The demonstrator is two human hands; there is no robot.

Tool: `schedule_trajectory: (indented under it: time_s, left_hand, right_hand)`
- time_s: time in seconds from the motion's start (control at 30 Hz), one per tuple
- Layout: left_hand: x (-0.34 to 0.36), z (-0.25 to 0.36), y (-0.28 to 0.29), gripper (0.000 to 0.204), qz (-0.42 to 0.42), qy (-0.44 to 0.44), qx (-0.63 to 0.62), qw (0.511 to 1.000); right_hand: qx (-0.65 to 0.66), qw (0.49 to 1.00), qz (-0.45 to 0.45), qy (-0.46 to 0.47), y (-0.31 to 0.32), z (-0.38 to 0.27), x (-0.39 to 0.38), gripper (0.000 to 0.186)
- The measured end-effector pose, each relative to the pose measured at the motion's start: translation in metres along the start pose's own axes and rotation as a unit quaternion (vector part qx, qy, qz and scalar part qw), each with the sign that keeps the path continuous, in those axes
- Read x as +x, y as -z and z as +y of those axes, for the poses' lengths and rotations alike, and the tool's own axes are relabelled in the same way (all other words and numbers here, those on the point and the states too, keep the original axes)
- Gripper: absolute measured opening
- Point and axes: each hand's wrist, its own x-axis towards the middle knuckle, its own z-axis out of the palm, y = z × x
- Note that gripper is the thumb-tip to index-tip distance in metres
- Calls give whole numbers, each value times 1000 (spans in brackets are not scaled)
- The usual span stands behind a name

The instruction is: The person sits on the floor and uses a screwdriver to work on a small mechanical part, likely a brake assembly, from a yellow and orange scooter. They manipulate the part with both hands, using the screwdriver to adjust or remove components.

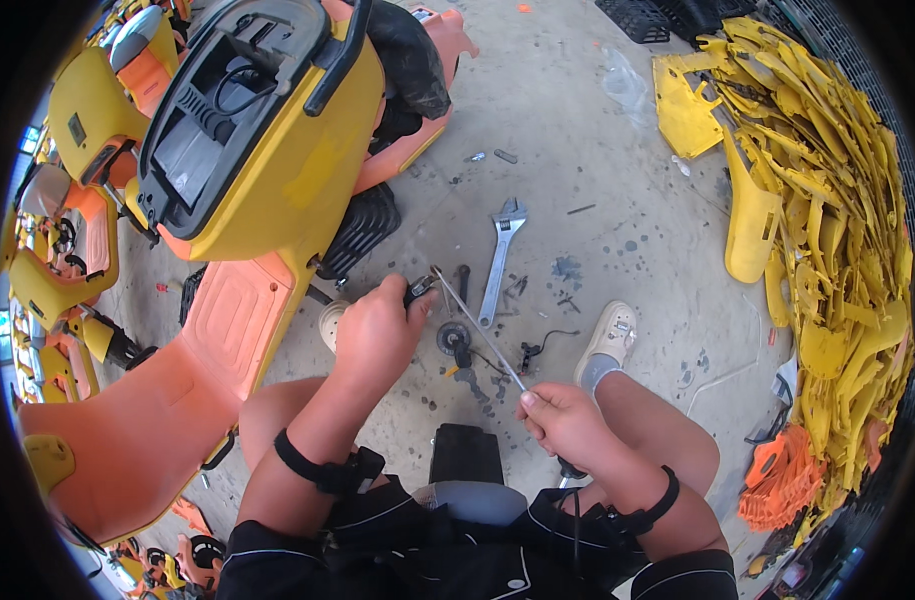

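My left hand [376, 335] is closed around a small black and metal part [419, 290], whose exact kind I cannot make out. My right hand [570, 422] grips a long screwdriver [488, 340] partway along, its black handle sticking out below the fist. The slim shaft slants up and left, and its tip comes right beside the small part. Beneath my hands, a large adjustable wrench [499, 262] lies on the floor. Near it are a round dark disc-shaped part [454, 338], a black part with a thin cable [533, 354] and several loose screws or bits.
A yellow and orange scooter [278, 190] stands close at my left, its orange footboard [240, 305] beside my leg. More scooters [73, 255] crowd the far left. At right rises a pile of yellow plastic panels [828, 250], with orange pieces [780, 480] at its near end.
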Motion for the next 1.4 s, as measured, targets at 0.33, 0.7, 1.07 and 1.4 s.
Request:
schedule_trajectory:
  time_s: [0.33, 0.7, 1.07, 1.4]
  left_hand:
    - [7, 14, -6, 38, 46, 26, -30, 998]
    - [16, 35, -15, 30, 102, 83, -270, 954]
    - [23, 46, -17, 23, 109, -60, -218, 968]
    - [16, 51, -19, 40, 129, -242, -136, 952]
  right_hand:
    - [25, 999, 13, 39, -13, -1, 4, 30]
    - [145, 988, 3, 47, -42, -17, 4, 31]
    - [261, 959, 49, 94, -6, -47, 44, 30]
    - [281, 933, 38, 224, 24, -93, 50, 32]
